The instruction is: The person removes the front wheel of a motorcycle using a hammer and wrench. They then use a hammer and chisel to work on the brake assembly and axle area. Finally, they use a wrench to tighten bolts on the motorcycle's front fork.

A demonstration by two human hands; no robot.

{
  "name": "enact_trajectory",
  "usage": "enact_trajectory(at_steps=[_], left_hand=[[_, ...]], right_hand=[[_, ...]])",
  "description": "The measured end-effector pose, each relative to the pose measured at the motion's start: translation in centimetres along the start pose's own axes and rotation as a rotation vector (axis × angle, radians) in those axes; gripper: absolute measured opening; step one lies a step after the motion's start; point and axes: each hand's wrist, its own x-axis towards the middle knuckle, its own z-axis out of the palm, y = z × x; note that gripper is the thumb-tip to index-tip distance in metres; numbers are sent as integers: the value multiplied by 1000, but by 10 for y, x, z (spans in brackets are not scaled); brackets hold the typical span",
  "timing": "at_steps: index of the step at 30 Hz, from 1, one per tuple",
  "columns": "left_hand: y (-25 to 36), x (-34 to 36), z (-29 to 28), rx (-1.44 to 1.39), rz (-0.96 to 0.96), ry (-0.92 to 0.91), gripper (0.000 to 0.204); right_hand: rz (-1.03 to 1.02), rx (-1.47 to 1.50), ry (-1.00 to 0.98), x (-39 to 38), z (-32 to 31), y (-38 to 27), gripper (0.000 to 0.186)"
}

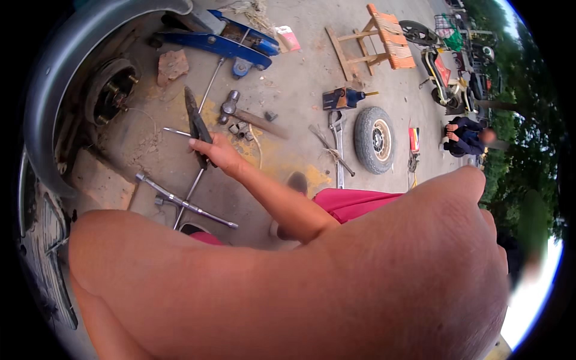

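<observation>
Blackened, long-nosed pliers (pixel 193 114) slant over the floor between a studded wheel hub (pixel 111 93) and a ball-peen hammer (pixel 252 120). The right hand (pixel 222 153) grips their handles, thumb pointing left, forearm stretched forward. The left forearm crosses close to the camera; whether the left hand (pixel 459 225) holds anything, I cannot tell. Gritty, yellow-stained concrete (pixel 306 78) carries a blue jack (pixel 222 47), cross lug wrench (pixel 191 206) and tyred wheel (pixel 363 138).

I grip dark pliers (pixel 193 108) by their handles in my right hand (pixel 222 153); their long, tapering nose points up, tilted slightly left.
</observation>
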Motion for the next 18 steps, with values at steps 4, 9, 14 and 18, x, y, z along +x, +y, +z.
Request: enact_trajectory(at_steps=[4, 9, 14, 18], left_hand=[[-38, -65, -1, -29, -173, -86, 13], [-71, -233, -10, -389, -982, -239, 26], [-106, -343, 8, -482, -1602, 314, 31], [-117, -376, 32, -531, -1655, 489, 31]], right_hand=[[36, -15, 26, 0, -8, -11, 26], [-313, -530, -58, 37, -21, -6, 27], [-672, -1063, -32, 61, -13, -54, 27], [-824, -1255, -11, 80, -23, -76, 29]])
